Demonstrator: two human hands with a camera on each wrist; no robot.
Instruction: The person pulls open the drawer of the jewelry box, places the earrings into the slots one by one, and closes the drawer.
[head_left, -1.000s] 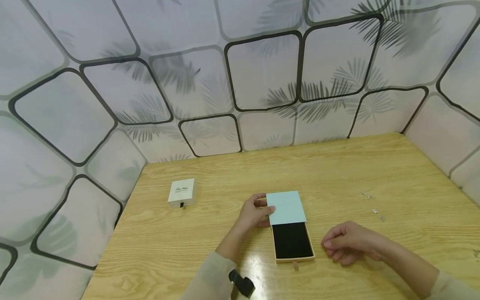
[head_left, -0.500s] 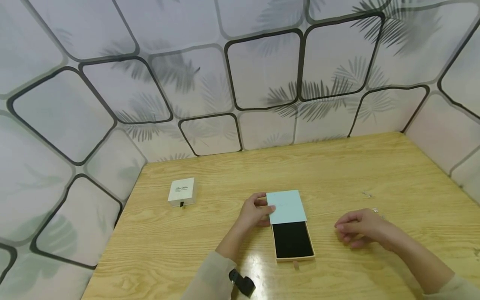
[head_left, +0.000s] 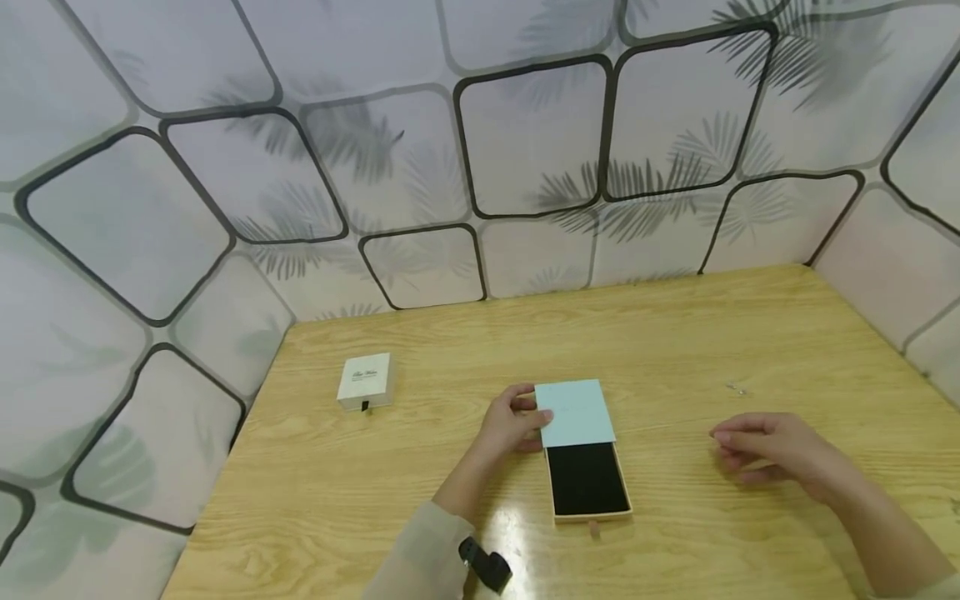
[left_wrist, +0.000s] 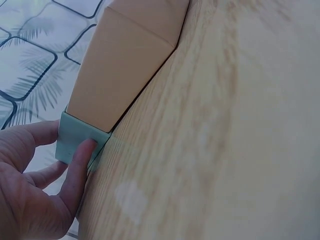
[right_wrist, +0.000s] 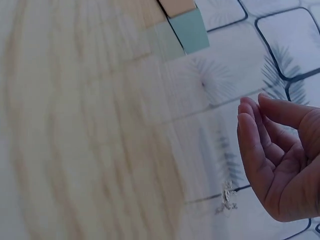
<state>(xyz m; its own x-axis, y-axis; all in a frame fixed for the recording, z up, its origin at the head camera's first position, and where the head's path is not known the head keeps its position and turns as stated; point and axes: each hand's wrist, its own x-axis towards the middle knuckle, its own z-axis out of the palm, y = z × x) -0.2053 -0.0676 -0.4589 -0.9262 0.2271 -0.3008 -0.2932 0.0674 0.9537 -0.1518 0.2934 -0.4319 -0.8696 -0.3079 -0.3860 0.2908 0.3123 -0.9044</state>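
A light blue slide-out box (head_left: pixel 575 412) lies on the table, its black-lined drawer (head_left: pixel 588 479) pulled partway out towards me. My left hand (head_left: pixel 513 423) holds the box's blue sleeve by its left side, thumb on top. In the left wrist view, thumb and fingers grip the sleeve's corner (left_wrist: pixel 75 137) beside the tan drawer wall (left_wrist: pixel 117 70). To the right of the box, my right hand (head_left: pixel 783 450) is over the table, fingers loosely bent, with nothing visible between them. Small silvery pieces (head_left: pixel 737 388) lie just beyond it; the right wrist view shows silvery pieces (right_wrist: pixel 227 197) below the hand (right_wrist: pixel 282 160).
A small white box (head_left: pixel 365 380) with printed lettering and a black pull tab sits at the table's left. Patterned fabric walls (head_left: pixel 536 142) enclose the wooden table (head_left: pixel 450 358) at the back and both sides.
My right hand has moved right and away from me, from beside the drawer to near the silvery pieces, and now covers some of them. The left hand and box have stayed put.
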